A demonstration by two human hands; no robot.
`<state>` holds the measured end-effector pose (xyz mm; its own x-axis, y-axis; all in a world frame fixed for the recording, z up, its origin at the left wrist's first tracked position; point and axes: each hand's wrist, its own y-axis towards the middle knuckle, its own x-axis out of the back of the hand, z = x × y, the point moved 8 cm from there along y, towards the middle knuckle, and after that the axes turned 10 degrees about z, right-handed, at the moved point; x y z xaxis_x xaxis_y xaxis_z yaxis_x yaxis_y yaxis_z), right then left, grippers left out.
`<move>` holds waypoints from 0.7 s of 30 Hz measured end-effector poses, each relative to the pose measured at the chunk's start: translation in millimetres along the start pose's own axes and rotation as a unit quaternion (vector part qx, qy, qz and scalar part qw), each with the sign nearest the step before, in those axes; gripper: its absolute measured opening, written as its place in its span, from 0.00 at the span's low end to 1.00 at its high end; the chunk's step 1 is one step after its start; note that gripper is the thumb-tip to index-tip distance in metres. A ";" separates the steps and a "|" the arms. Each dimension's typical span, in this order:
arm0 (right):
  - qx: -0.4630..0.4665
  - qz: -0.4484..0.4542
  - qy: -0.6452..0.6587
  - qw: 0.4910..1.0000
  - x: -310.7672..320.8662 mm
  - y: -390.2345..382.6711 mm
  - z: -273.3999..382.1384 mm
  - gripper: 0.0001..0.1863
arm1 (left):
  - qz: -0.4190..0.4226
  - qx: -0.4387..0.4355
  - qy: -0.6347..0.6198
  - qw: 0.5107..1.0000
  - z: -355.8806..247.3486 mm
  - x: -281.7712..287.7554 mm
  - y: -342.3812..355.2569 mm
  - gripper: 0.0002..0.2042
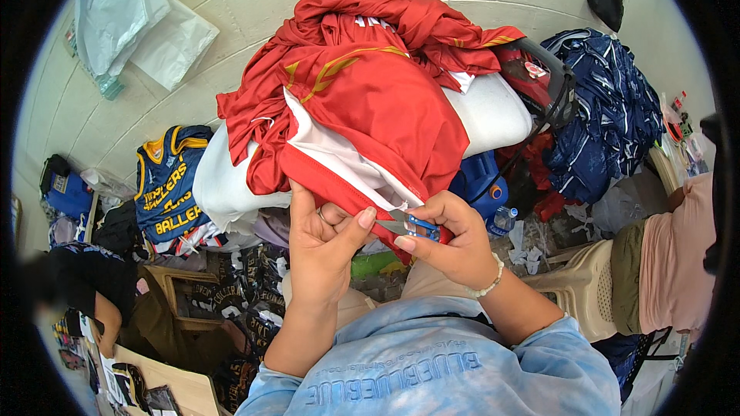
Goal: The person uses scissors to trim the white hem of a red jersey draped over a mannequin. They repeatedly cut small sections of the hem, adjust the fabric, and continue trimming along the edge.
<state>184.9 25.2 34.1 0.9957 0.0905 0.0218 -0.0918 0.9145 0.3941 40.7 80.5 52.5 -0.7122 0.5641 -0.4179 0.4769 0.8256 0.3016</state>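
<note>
your right hand (456,237) is closed around blue-handled snips (417,225); your left hand (322,245) pinches the edge of the red garment (385,115), draped over a white support (493,114) in front of you. keep that edge taut and angle the blades away from the cloth so they don't nick it. beyond, a blue jug (479,179) sits near a clear bottle (503,220); what either holds can't be made out. white bags (173,45) and a black pouch (607,6) hang at the wall (258,1), contents hidden.
</note>
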 end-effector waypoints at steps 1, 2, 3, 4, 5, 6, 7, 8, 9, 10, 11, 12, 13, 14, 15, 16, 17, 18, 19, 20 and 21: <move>0.001 0.001 0.002 1.000 -0.2 0.7 -0.3 0.14 | 0.000 -0.004 -0.002 1.000 -0.9 -0.3 0.0 0.40; 0.001 0.001 0.005 1.000 -0.4 1.2 -0.5 0.14 | 0.000 -0.009 -0.004 1.000 -1.5 -0.8 0.0 0.40; -0.001 0.002 0.012 1.000 -0.9 1.7 -1.4 0.14 | 0.001 -0.014 -0.003 1.000 -2.3 -1.3 0.1 0.40; -0.004 0.003 0.019 1.000 -1.1 1.9 -2.0 0.14 | -0.002 -0.010 -0.005 1.000 -1.8 -0.9 -0.3 0.40; -0.006 0.003 0.026 1.000 -1.4 2.0 -2.7 0.14 | -0.004 -0.007 -0.004 1.000 -1.5 -0.7 -0.7 0.39; -0.009 0.004 0.023 1.000 -1.6 2.1 -3.1 0.14 | -0.007 -0.004 -0.002 1.000 -1.0 -0.3 -1.1 0.39; -0.012 0.005 0.019 1.000 -1.8 2.1 -3.4 0.14 | -0.007 -0.004 0.000 1.000 -1.0 0.0 -1.2 0.39; -0.012 0.006 0.013 1.000 -2.0 2.2 -3.3 0.14 | -0.008 -0.004 0.003 1.000 -1.0 0.5 -1.3 0.39; -0.012 0.003 0.009 1.000 -1.7 2.1 -3.1 0.14 | -0.008 -0.005 0.005 1.000 -0.9 0.9 -1.4 0.39; -0.009 0.001 0.003 1.000 -1.6 2.1 -2.6 0.14 | -0.004 -0.006 0.004 1.000 -1.1 0.8 -1.0 0.39; -0.006 -0.001 -0.003 1.000 -1.3 2.0 -2.0 0.14 | 0.001 -0.008 0.002 1.000 -1.3 0.7 -0.6 0.39; 0.000 0.000 -0.007 1.000 -1.3 1.9 -1.0 0.14 | 0.005 -0.010 0.002 1.000 -1.6 0.3 -0.3 0.38; 0.005 0.000 -0.011 1.000 -1.4 1.9 -0.1 0.14 | 0.004 -0.008 0.002 1.000 -1.4 0.5 -0.3 0.38; 0.011 0.001 -0.015 1.000 -1.2 1.8 0.9 0.14 | 0.003 -0.007 0.003 1.000 -1.6 0.4 -0.3 0.38; 0.008 0.002 -0.013 1.000 -1.2 1.8 0.3 0.14 | 0.004 -0.006 0.008 1.000 -1.9 -0.1 -0.3 0.38; 0.005 0.003 -0.011 1.000 -1.0 1.9 -0.1 0.14 | -0.001 -0.003 0.006 1.000 -1.9 0.0 -0.5 0.38; 0.004 0.005 -0.006 1.000 -0.9 2.0 -0.3 0.14 | -0.003 0.000 0.007 1.000 -2.2 -0.3 -0.8 0.38; 0.005 0.004 -0.017 1.000 -0.5 2.5 0.1 0.14 | -0.006 0.002 0.008 1.000 -2.4 -0.6 -0.8 0.38; 0.008 0.005 -0.026 1.000 -0.2 3.1 0.9 0.14 | -0.007 0.002 0.005 1.000 -3.0 -1.1 -0.6 0.38; 0.011 0.005 -0.034 0.999 0.2 3.7 1.7 0.14 | -0.009 0.001 0.001 1.000 -3.4 -1.4 -0.3 0.38; 0.010 0.004 -0.037 0.999 0.8 4.2 1.9 0.14 | -0.010 0.000 -0.002 1.000 -3.6 -1.6 -0.1 0.37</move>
<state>185.4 28.5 37.5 0.9934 0.0682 0.0922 -0.1004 0.9055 0.4122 39.9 79.5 56.3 -0.7190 0.5479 -0.4276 0.4633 0.8365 0.2927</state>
